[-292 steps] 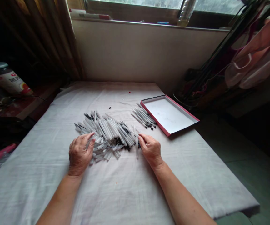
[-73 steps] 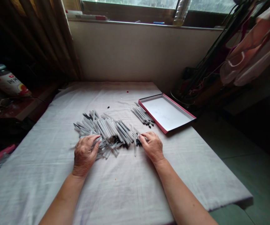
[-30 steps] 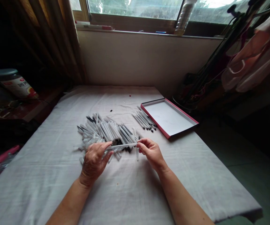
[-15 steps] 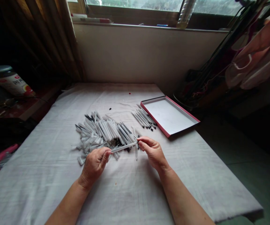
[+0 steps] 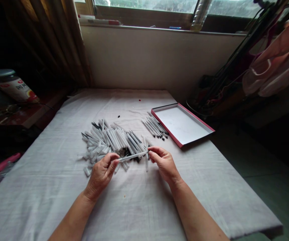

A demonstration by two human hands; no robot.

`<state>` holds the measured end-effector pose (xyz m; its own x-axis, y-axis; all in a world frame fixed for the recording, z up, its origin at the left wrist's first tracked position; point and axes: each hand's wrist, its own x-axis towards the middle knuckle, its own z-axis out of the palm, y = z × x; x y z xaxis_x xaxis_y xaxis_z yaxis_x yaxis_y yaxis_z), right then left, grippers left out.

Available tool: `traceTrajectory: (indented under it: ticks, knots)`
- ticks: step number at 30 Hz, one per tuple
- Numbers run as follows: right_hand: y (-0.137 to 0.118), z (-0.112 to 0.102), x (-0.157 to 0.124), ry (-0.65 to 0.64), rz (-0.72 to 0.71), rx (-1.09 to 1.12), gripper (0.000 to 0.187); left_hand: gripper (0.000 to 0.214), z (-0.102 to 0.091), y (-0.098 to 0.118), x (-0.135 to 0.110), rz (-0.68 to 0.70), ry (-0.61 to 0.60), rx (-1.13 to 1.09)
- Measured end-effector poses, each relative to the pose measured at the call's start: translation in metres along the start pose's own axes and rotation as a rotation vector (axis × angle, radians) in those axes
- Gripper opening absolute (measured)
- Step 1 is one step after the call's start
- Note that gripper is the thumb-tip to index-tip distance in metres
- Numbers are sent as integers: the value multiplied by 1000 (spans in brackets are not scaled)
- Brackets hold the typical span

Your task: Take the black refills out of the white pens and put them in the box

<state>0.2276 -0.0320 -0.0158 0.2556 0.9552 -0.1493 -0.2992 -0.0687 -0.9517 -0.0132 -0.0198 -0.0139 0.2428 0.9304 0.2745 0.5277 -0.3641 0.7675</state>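
Observation:
My left hand [image 5: 101,173] and my right hand [image 5: 162,163] pinch the two ends of one clear pen barrel [image 5: 131,156], held level just above the cloth. Both hands are closed on it with fingertips. Behind it lies a heap of clear pen barrels and black parts [image 5: 110,142]. A smaller row of assembled pens [image 5: 154,127] lies to the right of the heap, next to a shallow red-edged box lid [image 5: 202,122] with a white inside.
The table wears a pale cloth [image 5: 134,207]. A tiny black piece [image 5: 118,116] and a red speck [image 5: 139,99] lie farther back. A jar [image 5: 14,87] stands on a dark side surface at the left. Hanging clothes [image 5: 275,63] are at the right, beyond the table edge.
Earlier both hands lay on the heap. They then lifted one barrel between them; since half a second ago the left hand has shifted slightly along it.

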Motion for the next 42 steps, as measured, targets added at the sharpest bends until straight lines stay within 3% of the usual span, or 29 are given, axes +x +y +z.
traceTrajectory:
  ticks: [3,6,11,16,22,28,33,38,42]
  knots:
    - [1,0,1,17,-5,0,28,33,5,-2,-1,0,70,-55]
    - [2,0,1,14,-3,-4,30,25,7,-4,-1,0,102,-37]
    - [3,0,-2,-23,-9,-21,30,32,2,-6,-1,-87,52,-99]
    - [2,0,-1,32,-18,-23,32,37,5,-4,-2,-103,-10,-222]
    - [1,1,-2,-8,-10,-29,32,33,2,-4,0,-123,-12,-149]
    - [3,0,-2,-14,7,-41,30,32,8,-8,-3,-86,18,-220]
    - [5,-1,-2,-54,-61,-61,24,29,5,-1,-1,-83,7,-91]
    - [1,-12,4,65,-202,-87,19,52,-1,1,2,-178,-82,-141]
    - [0,-25,11,160,-259,-266,26,56,0,0,2,-208,-73,-207]
